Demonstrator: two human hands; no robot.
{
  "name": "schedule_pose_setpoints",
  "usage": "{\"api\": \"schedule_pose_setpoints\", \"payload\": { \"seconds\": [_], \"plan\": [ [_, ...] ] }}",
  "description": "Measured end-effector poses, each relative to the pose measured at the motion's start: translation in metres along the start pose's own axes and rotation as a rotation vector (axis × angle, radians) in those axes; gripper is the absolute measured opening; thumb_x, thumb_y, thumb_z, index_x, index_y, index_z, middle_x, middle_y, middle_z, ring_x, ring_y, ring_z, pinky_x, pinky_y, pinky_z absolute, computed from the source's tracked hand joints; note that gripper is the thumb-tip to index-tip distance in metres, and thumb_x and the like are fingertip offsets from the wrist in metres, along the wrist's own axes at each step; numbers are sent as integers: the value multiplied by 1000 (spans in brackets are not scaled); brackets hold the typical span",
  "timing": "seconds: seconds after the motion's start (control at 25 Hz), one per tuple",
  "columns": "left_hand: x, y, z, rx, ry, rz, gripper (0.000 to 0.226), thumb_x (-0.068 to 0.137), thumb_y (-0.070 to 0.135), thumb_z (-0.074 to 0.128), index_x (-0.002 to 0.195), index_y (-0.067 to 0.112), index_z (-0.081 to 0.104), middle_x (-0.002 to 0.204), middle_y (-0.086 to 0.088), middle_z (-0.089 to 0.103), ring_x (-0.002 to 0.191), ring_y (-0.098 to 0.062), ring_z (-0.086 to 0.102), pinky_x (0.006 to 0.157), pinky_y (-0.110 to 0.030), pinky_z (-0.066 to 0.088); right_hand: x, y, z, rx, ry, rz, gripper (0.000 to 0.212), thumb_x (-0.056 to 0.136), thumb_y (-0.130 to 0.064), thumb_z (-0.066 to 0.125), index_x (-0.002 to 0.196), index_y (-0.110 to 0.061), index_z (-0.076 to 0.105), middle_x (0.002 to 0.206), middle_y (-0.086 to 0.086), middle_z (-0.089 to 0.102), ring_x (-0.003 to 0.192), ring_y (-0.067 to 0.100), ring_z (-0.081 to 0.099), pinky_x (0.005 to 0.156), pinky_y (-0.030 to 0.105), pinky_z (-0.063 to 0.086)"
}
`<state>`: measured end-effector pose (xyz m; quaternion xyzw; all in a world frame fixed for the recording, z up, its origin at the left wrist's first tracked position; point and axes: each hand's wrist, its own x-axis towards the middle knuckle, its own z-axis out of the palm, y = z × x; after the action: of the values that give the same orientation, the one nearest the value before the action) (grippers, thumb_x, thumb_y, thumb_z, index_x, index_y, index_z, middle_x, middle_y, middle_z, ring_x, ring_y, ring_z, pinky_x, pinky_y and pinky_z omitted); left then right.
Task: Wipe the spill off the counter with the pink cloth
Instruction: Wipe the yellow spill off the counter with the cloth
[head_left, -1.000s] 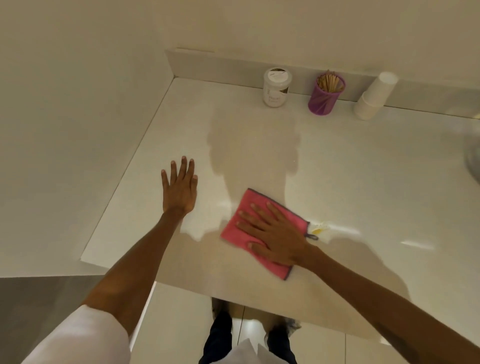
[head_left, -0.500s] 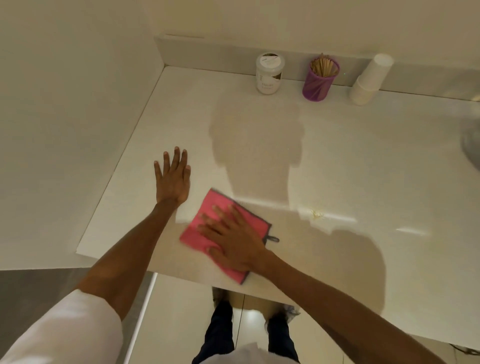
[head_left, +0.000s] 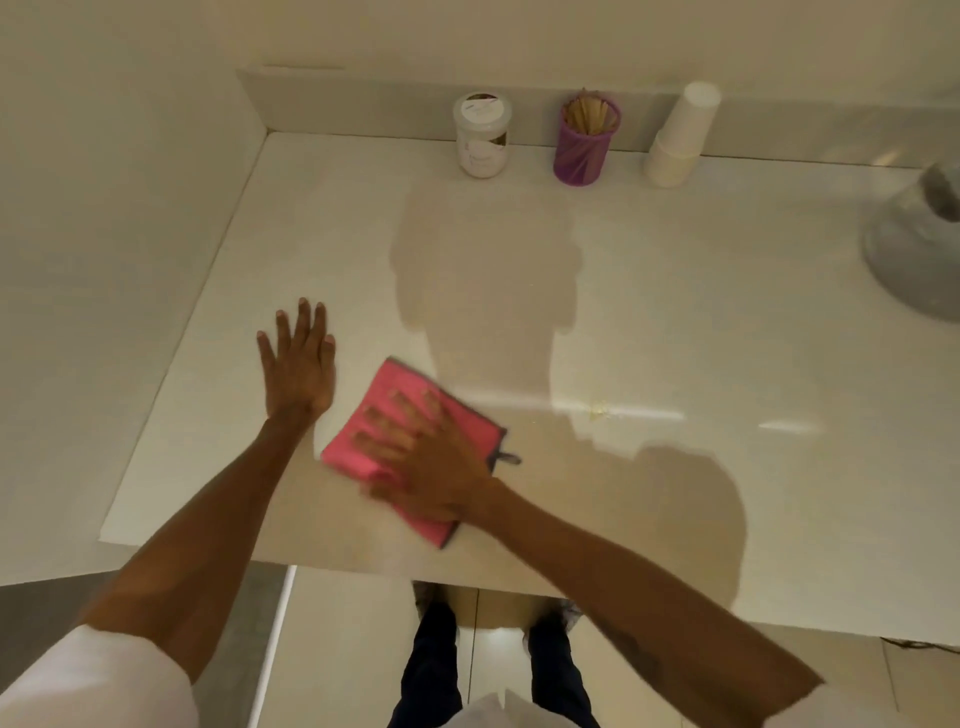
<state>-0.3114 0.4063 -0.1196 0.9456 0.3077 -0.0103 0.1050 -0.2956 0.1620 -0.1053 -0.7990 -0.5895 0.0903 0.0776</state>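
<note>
On the glossy white corner surface (head_left: 675, 312), the left hand (head_left: 298, 364) lies flat, fingers spread, while the right hand (head_left: 421, 457) presses open-palmed on the folded pink cloth (head_left: 400, 389).

I see the pink cloth (head_left: 410, 415) lying flat on the counter (head_left: 675, 312), near its front edge. It is folded into a rough rectangle set at a slant, with a dark grey border and a small grey loop sticking out from its right corner. Its outline is blurred. The spill (head_left: 600, 410) is a small yellowish spot on the counter, well to the right of the cloth and apart from it, beside a bright glare streak.
</note>
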Motion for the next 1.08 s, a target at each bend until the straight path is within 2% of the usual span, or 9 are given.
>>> {"api": "schedule_pose_setpoints", "payload": {
  "seconds": [0.16,0.36,0.48,0.56,0.72,0.84,0.92,1.0,1.08],
  "plan": [
    [-3,8,1,-7,7,6,55,110,32,20,163,17,15,172,-6,11,159,-36,5,125,-59,0,-84,16,5,9,-20,81,60,106,-57,24,161,-34,18,170,3,19,159,33,7,127,57,-1],
    [-4,15,-3,9,5,-18,55,110,32,19,163,17,14,172,-6,10,159,-35,3,125,-56,-2,-199,162,-30,-91,93,608,56,107,-51,23,160,-33,28,167,9,29,157,34,19,127,57,17],
    [-2,16,0,26,14,-38,55,110,32,20,163,17,14,172,-5,11,159,-35,3,122,-46,-15,-181,227,-54,-18,45,826,69,102,-56,3,163,-23,8,171,13,7,158,38,2,127,60,7],
    [1,17,-1,14,14,-45,55,110,32,20,163,18,14,173,-4,11,159,-35,3,114,-36,-23,-125,219,-55,20,92,804,68,103,-55,12,164,-23,13,171,12,12,158,38,3,128,59,4],
    [-2,18,-2,25,15,-36,54,110,29,21,162,15,16,172,-7,13,159,-37,5,122,-48,-6,-51,118,-26,8,87,431,59,103,-49,31,158,-27,33,166,8,31,157,34,19,128,56,7],
    [-5,21,-5,32,-9,-24,54,110,27,22,162,14,15,172,-9,11,159,-38,5,125,-50,-3,-104,69,-7,46,-17,199,61,106,-59,23,162,-33,20,171,2,18,159,29,8,128,54,0],
    [-8,22,-7,38,8,-32,54,110,27,22,162,14,16,172,-9,12,158,-38,5,122,-43,-12,-160,92,-6,23,4,242,64,105,-63,23,162,-36,15,171,-2,15,160,26,7,128,53,-1],
    [-8,24,-9,33,18,-30,54,110,28,22,162,15,18,172,-9,13,158,-38,5,112,-26,-27,-212,145,-13,-19,46,453,61,105,-62,21,161,-36,24,167,-3,26,158,29,19,129,53,4],
    [-6,25,-9,24,25,-20,53,110,28,23,162,16,19,172,-8,14,158,-37,6,103,-14,-34,-236,211,-31,-18,42,683,69,103,-61,5,163,-29,19,170,4,21,158,34,13,129,53,4]
  ]
}}
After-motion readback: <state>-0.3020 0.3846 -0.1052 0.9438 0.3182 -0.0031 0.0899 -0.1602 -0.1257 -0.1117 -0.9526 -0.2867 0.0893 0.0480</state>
